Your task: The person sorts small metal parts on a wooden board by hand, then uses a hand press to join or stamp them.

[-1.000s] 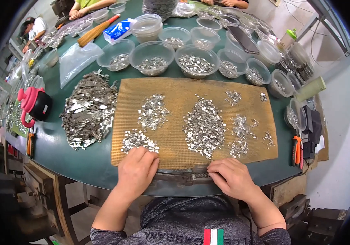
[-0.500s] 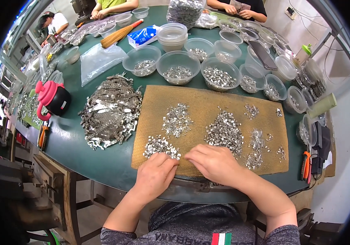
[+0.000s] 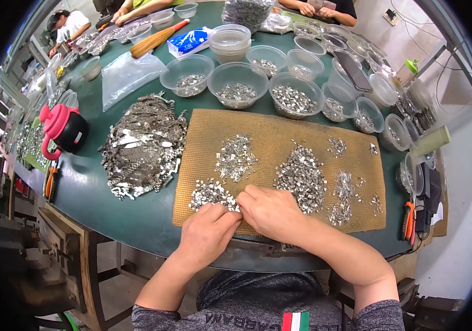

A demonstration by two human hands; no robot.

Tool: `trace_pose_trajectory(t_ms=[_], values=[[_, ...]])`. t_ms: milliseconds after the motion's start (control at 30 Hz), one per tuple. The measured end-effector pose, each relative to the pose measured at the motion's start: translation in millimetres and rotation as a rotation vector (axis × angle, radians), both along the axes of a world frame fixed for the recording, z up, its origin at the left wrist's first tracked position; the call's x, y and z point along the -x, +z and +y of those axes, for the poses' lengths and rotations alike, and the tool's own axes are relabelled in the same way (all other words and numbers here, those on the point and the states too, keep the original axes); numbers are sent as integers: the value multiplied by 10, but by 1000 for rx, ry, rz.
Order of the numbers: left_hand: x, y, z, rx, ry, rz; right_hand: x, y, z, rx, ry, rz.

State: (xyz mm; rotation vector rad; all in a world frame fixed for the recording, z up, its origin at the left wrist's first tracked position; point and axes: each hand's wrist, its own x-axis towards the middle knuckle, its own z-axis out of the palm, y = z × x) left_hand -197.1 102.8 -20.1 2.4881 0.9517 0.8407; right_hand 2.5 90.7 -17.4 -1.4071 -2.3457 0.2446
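My left hand (image 3: 207, 231) is at the near edge of a tan textured mat (image 3: 272, 138), fingers pinched together. My right hand (image 3: 272, 211) meets it there, its fingers curled closed and its fingertips at the left hand's. Whatever lies between the fingertips is too small and hidden to make out. Just beyond them is a pile of small shiny metal pieces (image 3: 209, 193). Farther up the mat lies a looser pile of metal pieces (image 3: 236, 158). A large heap of metal pieces (image 3: 301, 176) sits beyond my right hand, with smaller groups (image 3: 344, 187) to its right.
Left of the mat lies a big mound of linked metal strips (image 3: 145, 146). A pink-and-black mug (image 3: 65, 129) stands farther left. Clear plastic bowls (image 3: 237, 85) of metal parts line the far side. Orange-handled pliers (image 3: 408, 220) lie at right. Other people sit across the table.
My right hand has moved left, closing the small gap to my left hand's fingertips. The whole view has shifted slightly; the piles look the same.
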Motion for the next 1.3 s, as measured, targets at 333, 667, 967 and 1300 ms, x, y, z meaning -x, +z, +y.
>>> trace_pose_trajectory(t_ms=[333, 667, 967, 1300], values=[[-7, 38, 4, -8, -44, 93, -252, 138, -205, 26, -22, 108], [-14, 76, 33, -41, -95, 110, -690, 352, -1051, 116, -63, 105], [-60, 66, 6, -60, -80, 129, -585, 218, -1201, 4, -148, 57], [-67, 114, -16, -61, -95, 193, -761, 340, -1239, 201, -176, 213]])
